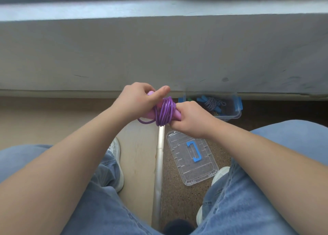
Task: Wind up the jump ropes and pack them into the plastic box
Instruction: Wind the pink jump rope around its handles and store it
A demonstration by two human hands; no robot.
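Observation:
A purple jump rope (164, 113) is wound in several tight turns around its pink handles, held in the air above the floor. My left hand (136, 101) grips the far end of the handles, thumb stretched along the top. My right hand (190, 117) grips the near end of the handles and the rope coil. One loose purple loop hangs below my left hand. The clear plastic box (230, 116) with blue latches stands on the floor by the wall, to the right of my hands. It holds a blue-handled rope with a striped cord.
The box's clear lid (209, 172) with a blue handle lies flat on the speckled floor below my right hand. A metal strip (159, 163) divides the pale floor from the speckled one. My jeans-clad knees and white shoes frame the scene. A grey wall runs across ahead.

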